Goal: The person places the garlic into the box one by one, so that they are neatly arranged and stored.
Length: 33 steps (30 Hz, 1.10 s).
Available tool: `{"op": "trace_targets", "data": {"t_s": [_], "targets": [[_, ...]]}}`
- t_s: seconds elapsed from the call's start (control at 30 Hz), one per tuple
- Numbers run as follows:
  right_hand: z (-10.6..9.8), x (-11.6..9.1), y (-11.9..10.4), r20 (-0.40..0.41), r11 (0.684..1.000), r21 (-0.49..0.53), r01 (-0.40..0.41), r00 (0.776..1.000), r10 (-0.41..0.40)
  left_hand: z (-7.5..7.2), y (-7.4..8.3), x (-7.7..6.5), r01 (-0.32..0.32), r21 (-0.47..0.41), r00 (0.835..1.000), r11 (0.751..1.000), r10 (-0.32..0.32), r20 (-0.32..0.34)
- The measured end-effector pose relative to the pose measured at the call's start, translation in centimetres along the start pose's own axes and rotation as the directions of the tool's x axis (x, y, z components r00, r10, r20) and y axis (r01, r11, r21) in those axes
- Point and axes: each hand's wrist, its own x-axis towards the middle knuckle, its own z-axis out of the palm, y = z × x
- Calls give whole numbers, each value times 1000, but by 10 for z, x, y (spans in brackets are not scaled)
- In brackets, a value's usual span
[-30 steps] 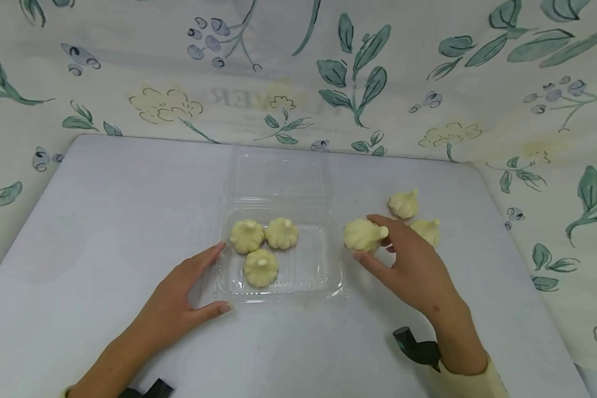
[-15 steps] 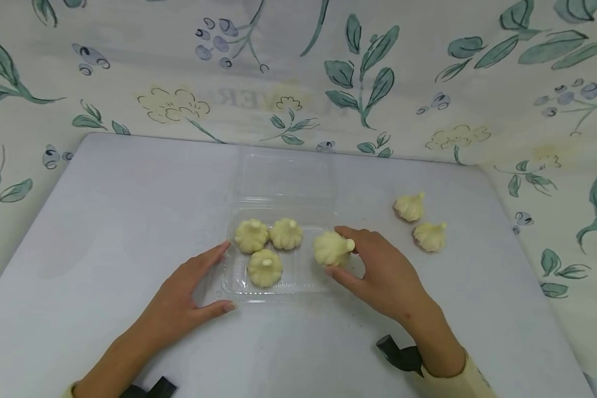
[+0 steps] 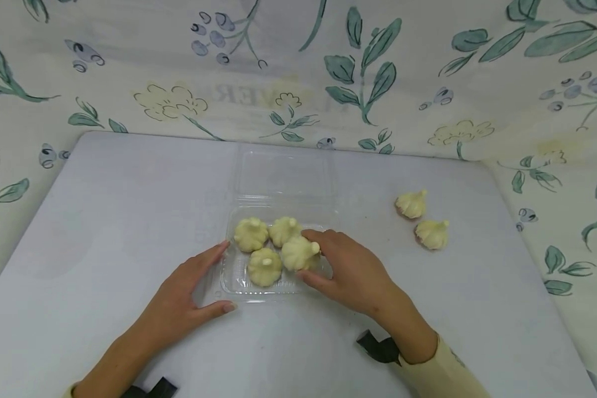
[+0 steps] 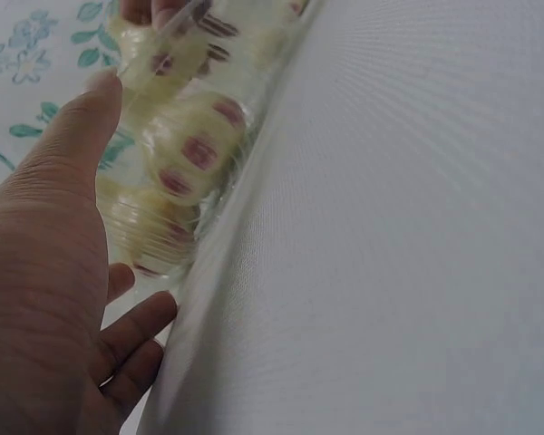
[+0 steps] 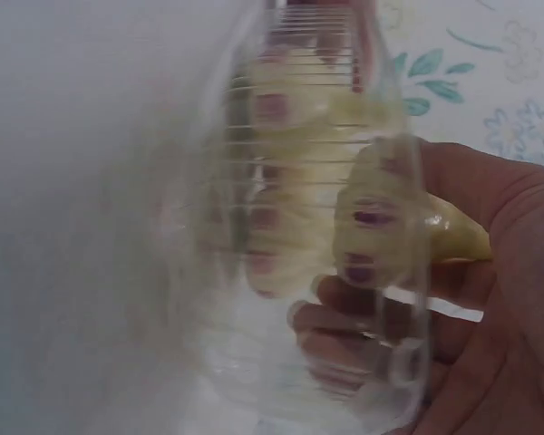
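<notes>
A clear plastic clamshell box point(image 3: 273, 288) lies open on the white table, its lid point(image 3: 286, 171) folded back. Three pale yellow garlic bulbs point(image 3: 265, 267) sit in its left part. My right hand point(image 3: 350, 271) grips another garlic bulb point(image 3: 298, 253) between thumb and fingers, over the box and close beside those three. Through the box wall in the right wrist view, purple patches show on the held bulb point(image 5: 372, 222). At the box's left side is my left hand point(image 3: 179, 298), fingers and thumb spread, index fingertip at the rim.
Two more garlic bulbs point(image 3: 431, 234) lie on the white table point(image 3: 129, 210) to the right of the box. A cloth with leaf and flower prints point(image 3: 278, 72) hangs behind the table and along its sides. Dark straps with a black piece point(image 3: 380, 348) sit at both wrists.
My right hand has carried its garlic bulb leftward from beside the two loose bulbs to over the box, next to the three inside. The left hand has stayed at the box's left side.
</notes>
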Motion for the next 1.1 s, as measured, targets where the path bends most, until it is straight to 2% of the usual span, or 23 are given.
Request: {"op": "trace_targets", "data": {"t_s": [0.13,0.3,0.47,0.87,1.1], "targets": [[7,3,3,37,1000,14,9,999,-10,-1,0,0,-2,7,1000,1000,2,-2],[17,8,5,95,996,-21,82,992,-80,-1,-2,0,-20,18,1000,1000,20,-9],[20,8,5,91,990,-63,127,988,-121,-1,-2,1,-31,15,1000,999,31,-4],[21,8,3,84,991,-56,121,990,-116,-1,2,1,-9,20,1000,1000,9,1],[22,8,3,62,994,-25,109,992,-107,1,0,0,-19,27,1000,999,19,-3]]}}
